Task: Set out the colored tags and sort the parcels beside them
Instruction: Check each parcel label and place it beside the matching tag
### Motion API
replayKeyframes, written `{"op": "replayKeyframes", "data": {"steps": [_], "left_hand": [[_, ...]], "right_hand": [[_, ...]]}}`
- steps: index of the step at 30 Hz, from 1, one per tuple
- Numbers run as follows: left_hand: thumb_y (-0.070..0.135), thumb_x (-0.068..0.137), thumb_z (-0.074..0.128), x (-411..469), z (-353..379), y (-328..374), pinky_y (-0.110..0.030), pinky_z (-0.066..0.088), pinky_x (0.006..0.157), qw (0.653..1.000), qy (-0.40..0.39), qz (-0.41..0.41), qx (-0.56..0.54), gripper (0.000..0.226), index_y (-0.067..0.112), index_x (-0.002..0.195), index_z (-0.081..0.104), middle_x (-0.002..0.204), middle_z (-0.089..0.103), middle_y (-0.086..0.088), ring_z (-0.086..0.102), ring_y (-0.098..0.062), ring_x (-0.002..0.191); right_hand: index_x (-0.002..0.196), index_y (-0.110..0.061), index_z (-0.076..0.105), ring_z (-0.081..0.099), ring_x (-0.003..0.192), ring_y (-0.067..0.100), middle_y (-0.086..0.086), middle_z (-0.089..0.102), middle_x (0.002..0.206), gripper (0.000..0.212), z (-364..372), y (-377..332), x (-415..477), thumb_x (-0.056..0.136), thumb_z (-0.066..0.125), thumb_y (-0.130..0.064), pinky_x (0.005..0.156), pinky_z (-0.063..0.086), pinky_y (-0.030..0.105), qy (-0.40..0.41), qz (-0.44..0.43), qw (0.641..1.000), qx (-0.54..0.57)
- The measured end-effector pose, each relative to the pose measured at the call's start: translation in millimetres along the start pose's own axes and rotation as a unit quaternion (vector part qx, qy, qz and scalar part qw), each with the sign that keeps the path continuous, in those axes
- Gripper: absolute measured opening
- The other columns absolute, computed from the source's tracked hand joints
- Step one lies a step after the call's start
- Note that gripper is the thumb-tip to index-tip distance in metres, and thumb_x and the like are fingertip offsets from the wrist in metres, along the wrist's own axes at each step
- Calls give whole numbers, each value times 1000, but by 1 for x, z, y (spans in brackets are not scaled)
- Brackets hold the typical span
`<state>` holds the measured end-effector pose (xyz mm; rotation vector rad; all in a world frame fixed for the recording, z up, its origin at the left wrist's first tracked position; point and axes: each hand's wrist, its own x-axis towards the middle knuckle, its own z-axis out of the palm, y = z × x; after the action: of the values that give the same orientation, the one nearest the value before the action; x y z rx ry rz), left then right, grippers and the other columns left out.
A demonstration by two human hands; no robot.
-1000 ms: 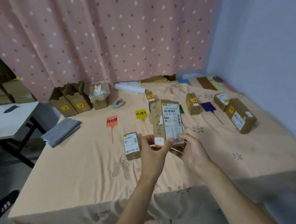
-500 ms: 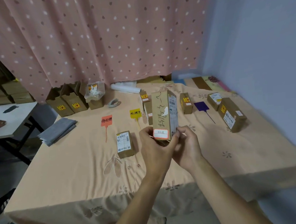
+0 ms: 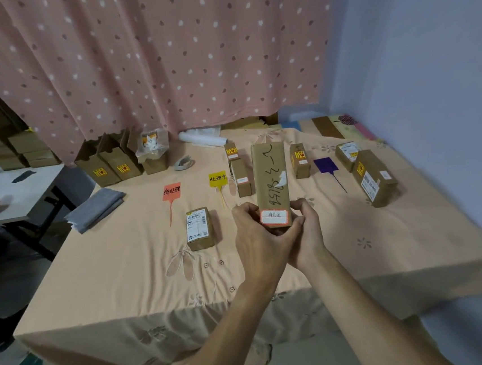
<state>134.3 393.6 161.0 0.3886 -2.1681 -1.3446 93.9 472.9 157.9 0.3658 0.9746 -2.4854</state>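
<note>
Held parcel: a tall brown cardboard box (image 3: 271, 185) is held upright above the middle of the table, its handwritten side toward the camera and a red-bordered white sticker (image 3: 274, 217) at its lower end.
Left hand: the left hand (image 3: 261, 239) wraps the box's bottom left corner, thumb pressed along the lower front edge under the sticker.
Right hand: the right hand (image 3: 307, 229) closes its fingers on the bottom right corner, touching the left thumb.
Table: a peach floral cloth (image 3: 124, 270) covers it.
Red tag: the orange-red tag (image 3: 171, 192) lies flat left of centre, its tail pointing toward the camera.
Yellow tag: the yellow tag (image 3: 217, 179) lies to the right of the red one.
Purple tag: the dark purple tag (image 3: 325, 165) lies right of the held box.
Parcel by red tag: a small box with a shipping label (image 3: 199, 228) lies just right of the red tag's tail.
Parcels by yellow tag: two small boxes (image 3: 240, 176) stand just right of the yellow tag.
Parcels at right: a larger box (image 3: 374, 181) and a smaller one (image 3: 347, 156) lie beyond the purple tag; another small box (image 3: 300, 161) stands to its left.
Background: open cartons (image 3: 108, 165) stand by the dotted pink curtain (image 3: 163, 57); a folded grey cloth (image 3: 95, 208) rests at the left edge.
</note>
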Motion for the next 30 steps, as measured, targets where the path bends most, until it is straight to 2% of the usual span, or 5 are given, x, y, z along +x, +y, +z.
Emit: {"op": "replayKeyframes", "data": {"steps": [7,12,19,25,30], "left_hand": [[49,55,93,-4,-1,-3,-22,56,69,1000,-7,-15,-5,79,29,105,36,93,57,18,61,11,79],[52,55,94,0,-13,-16,-24,58,74,1000,-27,-3,-14,84,24,109,37,97,54,21,63,4,87],[70,60,80,16,-52,-43,-19,57,75,999,-32,-18,-25,77,28,111,39,105,65,12,68,-1,93],[57,71,81,48,-96,-74,-28,58,82,999,-14,-32,-36,66,32,119,43,108,67,16,69,1,95],[45,83,75,80,-127,-101,-25,54,75,998,-16,-55,0,45,28,113,48,111,63,11,65,-1,91]], "right_hand": [[125,-8,71,77,93,29,14,77,107,53,-4,5,-1,94,45,-42,79,62,36,3,11,1000,-11],[125,-5,70,74,100,32,18,76,109,53,1,14,6,95,46,-41,93,58,39,18,0,1000,-24],[94,-5,81,77,76,27,15,78,90,51,42,42,19,95,42,-38,68,62,34,0,4,999,-43],[115,-3,74,76,85,29,17,76,100,50,90,79,41,98,41,-37,77,60,38,-32,-3,997,-70],[102,-10,80,72,89,25,14,78,106,46,124,109,72,98,38,-31,92,54,40,-41,-5,990,-137]]}}
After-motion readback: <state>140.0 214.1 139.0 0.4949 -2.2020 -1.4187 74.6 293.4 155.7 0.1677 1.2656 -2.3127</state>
